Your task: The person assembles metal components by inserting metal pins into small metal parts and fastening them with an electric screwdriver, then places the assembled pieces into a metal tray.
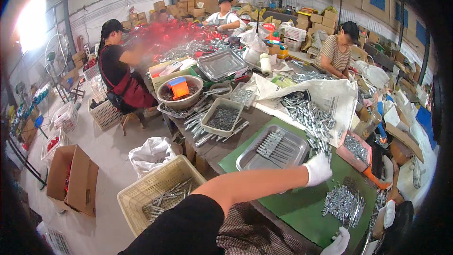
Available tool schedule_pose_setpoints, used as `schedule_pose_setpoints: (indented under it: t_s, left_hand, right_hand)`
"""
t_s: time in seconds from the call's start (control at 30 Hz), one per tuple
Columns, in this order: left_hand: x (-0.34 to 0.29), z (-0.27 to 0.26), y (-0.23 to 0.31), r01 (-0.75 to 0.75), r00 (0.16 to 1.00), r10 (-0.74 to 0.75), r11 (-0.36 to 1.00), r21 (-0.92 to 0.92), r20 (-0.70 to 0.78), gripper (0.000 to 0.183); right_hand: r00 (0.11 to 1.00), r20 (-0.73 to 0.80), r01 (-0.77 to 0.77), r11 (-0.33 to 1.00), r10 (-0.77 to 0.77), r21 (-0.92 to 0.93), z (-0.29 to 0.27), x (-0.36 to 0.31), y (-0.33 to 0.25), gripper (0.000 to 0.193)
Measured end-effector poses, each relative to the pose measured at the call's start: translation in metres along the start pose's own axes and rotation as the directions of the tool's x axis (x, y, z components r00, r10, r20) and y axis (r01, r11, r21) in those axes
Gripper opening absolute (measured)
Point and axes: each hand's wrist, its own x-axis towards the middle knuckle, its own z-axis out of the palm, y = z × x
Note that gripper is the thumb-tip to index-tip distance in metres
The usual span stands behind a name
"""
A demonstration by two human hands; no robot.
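My left hand (319, 169), in a white glove, reaches across to the near end of a pile of silvery metal tubes (309, 115). Its fingers are curled at the tubes; what lies between them is hidden. Left of it, a grey metal tray (245, 158) holds a row of assembled metal pieces (274, 147) lying side by side. My right hand (338, 242), also white-gloved, is at the lower edge. Its thumb and fingers pinch the end of a thin metal rod beside a bundle of rods (357, 211). Small shiny metal parts (340, 200) lie heaped beyond it on the green mat (295, 202).
A pink bin of small parts (355, 150) stands right of the tubes. Left are a beige tub of screws (222, 117), a round basin (179, 91) and a plastic crate (127, 198) below the table edge. A cardboard box (71, 179) stands on the floor. Several co-workers sit around the table.
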Motion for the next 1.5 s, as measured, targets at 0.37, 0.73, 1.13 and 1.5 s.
schedule_pose_setpoints:
  t_s: [0.37,0.73,1.13,1.5]
  left_hand:
    - [-0.121,0.005,0.143,-0.149,0.951,-0.038,0.814,-0.562,-0.307,0.018]
    - [-0.121,-0.021,0.122,-0.057,0.95,-0.155,0.77,-0.635,-0.272,0.014]
    - [-0.122,-0.029,0.138,-0.039,0.945,-0.192,0.737,-0.675,-0.264,0.022]
    - [-0.119,-0.028,0.133,-0.02,0.963,-0.174,0.715,-0.699,-0.205,0.021]
  right_hand:
    - [0.979,0.011,0.196,0.921,-0.204,-0.337,-0.017,0.006,-0.027,0.028]
    - [0.876,0.479,0.241,0.911,-0.056,-0.334,0.002,0.007,-0.059,0.026]
    - [0.92,0.375,0.259,0.891,-0.111,-0.373,-0.007,0.0,-0.053,0.01]
    - [0.891,0.438,0.262,0.923,-0.119,-0.281,-0.005,0.006,-0.037,0.006]
